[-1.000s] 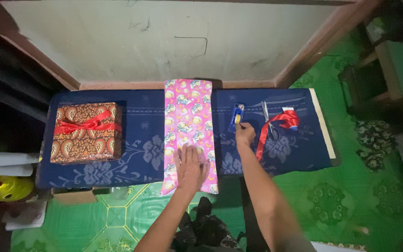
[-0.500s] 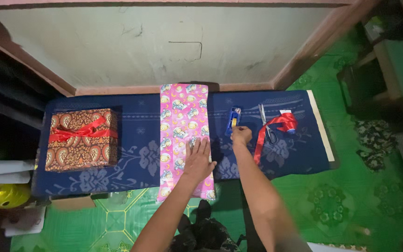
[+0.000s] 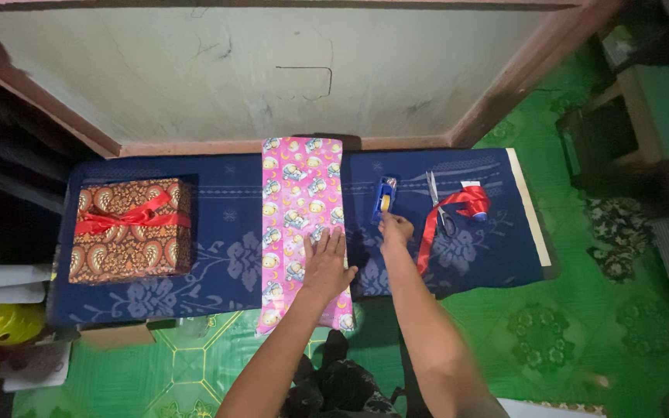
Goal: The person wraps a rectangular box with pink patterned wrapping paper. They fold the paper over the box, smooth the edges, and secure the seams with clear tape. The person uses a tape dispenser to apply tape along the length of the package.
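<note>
Hands: left hand (image 3: 327,265) flat, open on pink wrapping paper (image 3: 301,201); right hand (image 3: 395,230) touches blue tape dispenser (image 3: 385,197), grip unclear.

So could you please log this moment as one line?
left hand: flat on pink wrapping paper | right hand: at blue tape dispenser | scissors, red ribbon: untouched

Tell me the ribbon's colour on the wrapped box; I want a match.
Red, on the wrapped box, clear in the head view.

Plenty of bare blue cloth (image 3: 226,232) between the wrapped box (image 3: 132,230) and pink paper (image 3: 303,232); scissors (image 3: 437,203) and ribbon (image 3: 458,207) crowd the right.
</note>
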